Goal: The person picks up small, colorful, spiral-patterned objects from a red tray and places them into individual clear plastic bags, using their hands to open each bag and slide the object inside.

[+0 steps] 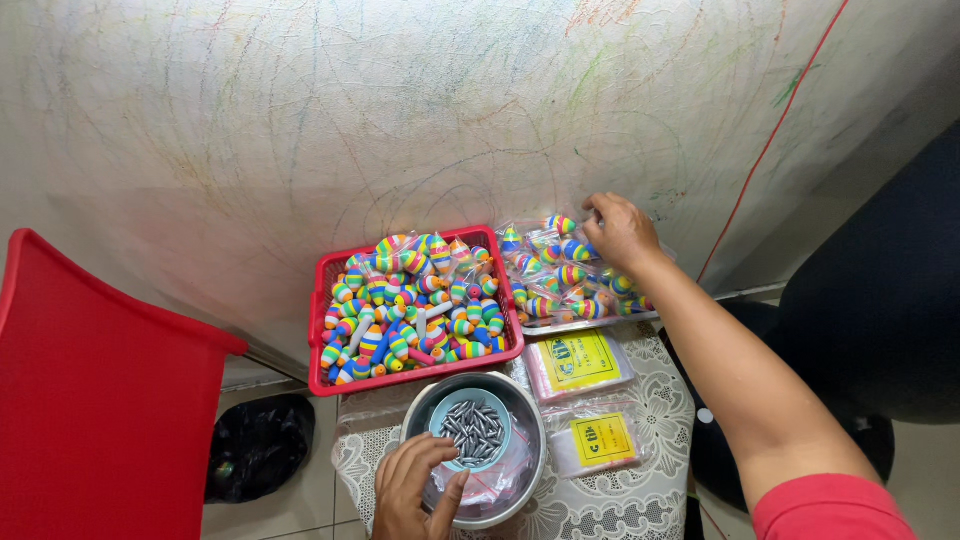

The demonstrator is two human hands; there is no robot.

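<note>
Fingers of the left hand (412, 487) are curled loosely over the rim of the metal bowl (530, 455), beside the small blue cup (452, 403) of grey weights (472, 428). The right hand (620, 232) is pinched on a bagged float pack (570, 275) beside the red basket (318, 330).

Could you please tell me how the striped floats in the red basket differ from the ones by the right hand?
The floats in the red basket lie loose and heaped, while the floats at the right are sealed in clear bags. The basket floats fill a walled container; the bagged ones sit in a flat pile. The right hand touches the bagged pile; neither hand touches the basket floats. Both sets share the same rainbow-striped look.
</note>
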